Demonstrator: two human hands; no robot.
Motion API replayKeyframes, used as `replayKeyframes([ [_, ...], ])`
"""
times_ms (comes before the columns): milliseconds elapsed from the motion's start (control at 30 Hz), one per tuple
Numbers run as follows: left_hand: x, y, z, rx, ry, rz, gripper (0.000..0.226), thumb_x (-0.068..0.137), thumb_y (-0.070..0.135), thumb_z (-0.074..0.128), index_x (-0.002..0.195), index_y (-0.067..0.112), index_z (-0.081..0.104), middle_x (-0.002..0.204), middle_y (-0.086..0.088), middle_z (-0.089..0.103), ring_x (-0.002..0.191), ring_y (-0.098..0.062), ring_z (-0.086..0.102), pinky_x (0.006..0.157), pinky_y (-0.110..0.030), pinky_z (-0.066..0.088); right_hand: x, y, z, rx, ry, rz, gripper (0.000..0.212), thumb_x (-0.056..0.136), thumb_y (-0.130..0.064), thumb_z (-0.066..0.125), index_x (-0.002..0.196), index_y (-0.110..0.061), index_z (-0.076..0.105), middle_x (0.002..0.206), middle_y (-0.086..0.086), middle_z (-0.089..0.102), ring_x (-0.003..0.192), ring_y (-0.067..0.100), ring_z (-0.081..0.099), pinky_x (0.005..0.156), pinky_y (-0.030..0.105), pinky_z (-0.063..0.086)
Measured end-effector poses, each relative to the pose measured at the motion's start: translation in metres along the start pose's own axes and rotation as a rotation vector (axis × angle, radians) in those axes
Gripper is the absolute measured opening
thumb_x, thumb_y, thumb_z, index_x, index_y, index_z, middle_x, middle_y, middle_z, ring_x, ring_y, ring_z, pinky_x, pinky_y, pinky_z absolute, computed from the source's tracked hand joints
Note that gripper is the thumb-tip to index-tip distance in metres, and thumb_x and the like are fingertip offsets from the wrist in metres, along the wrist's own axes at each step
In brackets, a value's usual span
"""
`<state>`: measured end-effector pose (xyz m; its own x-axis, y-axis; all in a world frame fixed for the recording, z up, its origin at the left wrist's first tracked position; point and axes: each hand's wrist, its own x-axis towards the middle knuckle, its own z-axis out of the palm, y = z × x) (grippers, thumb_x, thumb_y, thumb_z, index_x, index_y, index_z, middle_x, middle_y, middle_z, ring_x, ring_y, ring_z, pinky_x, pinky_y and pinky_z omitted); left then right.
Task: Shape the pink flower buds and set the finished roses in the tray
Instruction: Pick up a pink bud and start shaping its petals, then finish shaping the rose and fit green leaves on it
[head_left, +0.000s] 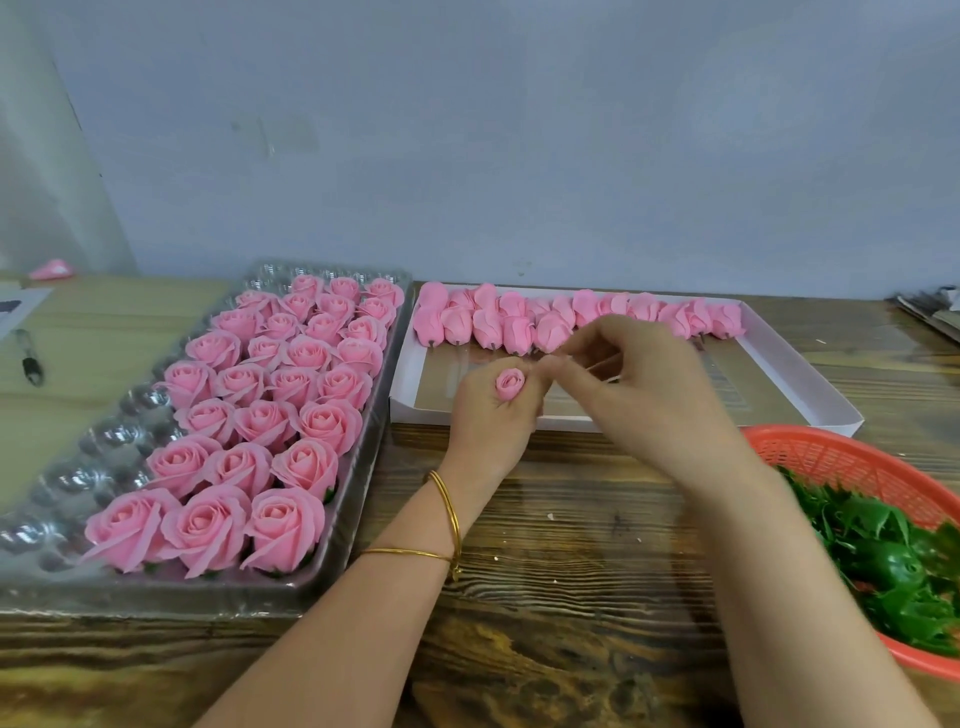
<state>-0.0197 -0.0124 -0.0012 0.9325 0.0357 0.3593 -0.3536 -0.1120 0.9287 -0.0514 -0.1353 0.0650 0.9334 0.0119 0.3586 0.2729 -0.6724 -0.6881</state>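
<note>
The left hand (491, 421) grips a pink bud (509, 384) upright in curled fingers, over the white box (810, 379) of loose buds (519, 317) — the right hand (641, 387) pinches its outer petal. Finished roses (270, 395) fill the clear tray (130, 402) at the worktop's (571, 525) left.

the wooden table (571, 519) bears a clear tray (78, 478), a white box (795, 364), a red basket (831, 452) and a pen (28, 358).

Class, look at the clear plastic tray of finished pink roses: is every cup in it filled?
No: the clear plastic tray has bare cups along its left side, beside the finished pink roses.
</note>
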Motion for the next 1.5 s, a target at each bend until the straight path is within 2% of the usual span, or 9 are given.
replayKeyframes([
  [233, 0.0, 0.002, -0.002, -0.071, 0.034, -0.017, 0.042, 0.092, 0.03, 0.062, 0.057, 0.01, 0.053, 0.053, -0.002, 0.049, 0.054, -0.011, 0.048, 0.057, -0.025, 0.043, -0.013, 0.025, -0.082, -0.45, -0.018, 0.169, 0.016, 0.078, -0.023, 0.075, 0.064, -0.024, 0.067, 0.065, -0.01, 0.064, 0.069, 0.005, 0.057, 0.056, 0.019, 0.035],
  [367, 0.001, 0.001, -0.004, -0.083, 0.042, -0.026, 0.039, 0.093, 0.026, 0.061, 0.057, 0.015, 0.053, 0.051, 0.005, 0.05, 0.052, -0.004, 0.048, 0.054, -0.016, 0.043, -0.017, 0.052, -0.105, -0.551, -0.141, 0.45, 0.024, 0.07, -0.027, 0.085, 0.051, -0.028, 0.069, 0.06, -0.001, 0.068, 0.067, 0.021, 0.064, 0.064, 0.035, 0.051],
  [500, 0.003, -0.002, -0.006, -0.074, 0.066, -0.047, 0.039, 0.095, 0.026, 0.059, 0.059, 0.014, 0.054, 0.052, 0.005, 0.051, 0.053, -0.003, 0.05, 0.053, -0.014, 0.044, -0.017, 0.066, -0.106, -0.595, -0.296, 0.634, 0.015, 0.072, -0.025, 0.084, 0.06, -0.024, 0.076, 0.068, 0.005, 0.07, 0.068, 0.023, 0.065, 0.066, 0.037, 0.053],
  [600, 0.004, -0.002, -0.005, -0.063, 0.095, -0.036, 0.038, 0.096, 0.026, 0.058, 0.062, 0.007, 0.056, 0.056, -0.003, 0.052, 0.054, -0.006, 0.05, 0.055, -0.018, 0.045, -0.017, 0.071, -0.105, -0.595, -0.352, 0.716, 0.009, 0.074, -0.023, 0.083, 0.074, -0.019, 0.076, 0.081, 0.007, 0.069, 0.079, 0.023, 0.063, 0.079, 0.041, 0.052],
  [833, 0.004, -0.004, -0.004, -0.089, 0.083, -0.05, 0.04, 0.095, 0.025, 0.06, 0.055, 0.018, 0.053, 0.05, 0.008, 0.051, 0.053, -0.004, 0.05, 0.054, -0.017, 0.045, -0.014, 0.07, -0.093, -0.505, -0.357, 0.704, 0.028, 0.073, -0.012, 0.083, 0.093, -0.025, 0.068, 0.091, 0.003, 0.065, 0.09, 0.024, 0.062, 0.086, 0.037, 0.05],
  [967, 0.003, -0.004, -0.003, -0.086, 0.072, -0.06, 0.04, 0.095, 0.025, 0.06, 0.056, 0.018, 0.053, 0.05, 0.007, 0.051, 0.053, -0.005, 0.051, 0.057, -0.02, 0.045, -0.012, 0.068, -0.088, -0.497, -0.356, 0.642, 0.021, 0.078, -0.01, 0.078, 0.085, -0.026, 0.066, 0.078, 0.0, 0.062, 0.077, 0.017, 0.058, 0.069, 0.032, 0.043],
  [1267, 0.003, -0.004, -0.002, -0.081, 0.062, -0.053, 0.04, 0.095, 0.025, 0.06, 0.056, 0.016, 0.054, 0.049, 0.009, 0.051, 0.052, -0.002, 0.051, 0.053, -0.015, 0.045, -0.01, 0.075, -0.088, -0.451, -0.306, 0.726, 0.026, 0.08, 0.003, 0.069, 0.077, -0.021, 0.063, 0.092, 0.01, 0.065, 0.088, 0.029, 0.063, 0.08, 0.038, 0.05],
  [1400, 0.003, -0.005, -0.003, -0.092, 0.059, -0.051, 0.039, 0.095, 0.024, 0.06, 0.057, 0.015, 0.054, 0.049, 0.009, 0.051, 0.05, -0.001, 0.051, 0.052, -0.014, 0.044, -0.009, 0.08, -0.091, -0.452, -0.273, 0.711, 0.021, 0.078, 0.002, 0.073, 0.071, -0.017, 0.07, 0.067, 0.006, 0.068, 0.071, 0.02, 0.061, 0.058, 0.026, 0.041],
  [1500, 0.003, -0.005, -0.003, -0.094, 0.055, -0.055, 0.039, 0.095, 0.024, 0.06, 0.057, 0.016, 0.054, 0.049, 0.009, 0.051, 0.051, -0.001, 0.051, 0.052, -0.014, 0.044, -0.009, 0.077, -0.09, -0.45, -0.328, 0.717, 0.019, 0.08, -0.003, 0.074, 0.069, -0.018, 0.071, 0.05, 0.004, 0.067, 0.064, 0.018, 0.064, 0.055, 0.024, 0.039],
])
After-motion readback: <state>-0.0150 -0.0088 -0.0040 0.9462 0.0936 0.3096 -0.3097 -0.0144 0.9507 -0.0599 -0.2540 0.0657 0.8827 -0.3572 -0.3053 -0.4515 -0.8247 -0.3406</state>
